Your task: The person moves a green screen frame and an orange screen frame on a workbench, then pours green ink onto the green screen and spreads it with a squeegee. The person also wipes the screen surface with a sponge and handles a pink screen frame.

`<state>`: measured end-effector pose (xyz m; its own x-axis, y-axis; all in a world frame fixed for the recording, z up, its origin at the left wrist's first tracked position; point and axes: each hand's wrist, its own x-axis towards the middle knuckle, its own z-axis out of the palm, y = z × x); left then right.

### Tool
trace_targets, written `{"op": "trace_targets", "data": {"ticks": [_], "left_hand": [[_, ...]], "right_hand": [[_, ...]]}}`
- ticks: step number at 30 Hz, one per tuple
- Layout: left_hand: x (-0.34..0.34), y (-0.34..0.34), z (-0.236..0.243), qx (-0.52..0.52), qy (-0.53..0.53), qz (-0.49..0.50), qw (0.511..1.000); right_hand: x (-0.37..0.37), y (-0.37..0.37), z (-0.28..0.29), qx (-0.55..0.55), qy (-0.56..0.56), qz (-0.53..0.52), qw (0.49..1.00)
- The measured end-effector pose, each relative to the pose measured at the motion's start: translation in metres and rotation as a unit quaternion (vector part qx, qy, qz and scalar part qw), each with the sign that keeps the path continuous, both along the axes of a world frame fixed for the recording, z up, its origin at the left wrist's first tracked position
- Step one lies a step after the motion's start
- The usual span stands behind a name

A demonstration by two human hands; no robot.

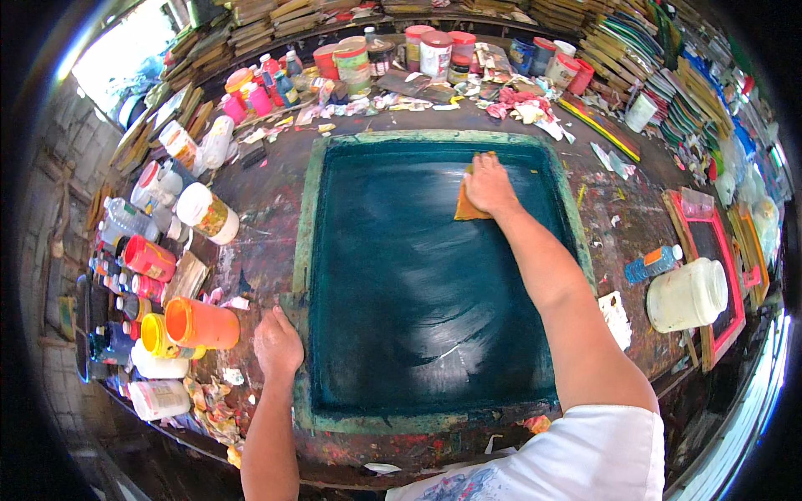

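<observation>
A large rectangular printing screen [426,275] with a dark teal mesh lies flat on the worktable, bordered by a pale green frame [306,242]. Wet, shiny streaks curve across the mesh. At its upper right my right hand [490,185] presses a folded orange-yellow cloth [471,207] onto the surface, its fingers over the cloth's top part. My left hand [278,346] is just outside the frame's left side, above or on the table. Its fingers are foreshortened and run together, and no object shows in it.
Paint tubs, including an orange tub [205,323] and a white jar [206,214], crowd the left side of the stained table [259,250]. More tubs and scraps line the far edge. To the right are a blue bottle [653,263], a whitish jar [687,295] and a pink-edged screen [725,275].
</observation>
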<state>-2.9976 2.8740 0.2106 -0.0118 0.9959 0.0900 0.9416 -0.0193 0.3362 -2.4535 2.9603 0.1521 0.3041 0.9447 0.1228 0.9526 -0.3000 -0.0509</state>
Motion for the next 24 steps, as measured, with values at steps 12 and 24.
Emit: {"op": "trace_targets", "data": {"ticks": [12, 24], "left_hand": [[0.008, 0.004, 0.010, 0.008, -0.002, -0.002, 1.000], [0.009, 0.001, 0.019, -0.047, -0.041, 0.031, 0.998]], "right_hand": [[-0.179, 0.110, -0.006, 0.084, 0.048, 0.397, 0.913], [-0.292, -0.144, 0.028, -0.046, 0.066, 0.739, 0.668]]}}
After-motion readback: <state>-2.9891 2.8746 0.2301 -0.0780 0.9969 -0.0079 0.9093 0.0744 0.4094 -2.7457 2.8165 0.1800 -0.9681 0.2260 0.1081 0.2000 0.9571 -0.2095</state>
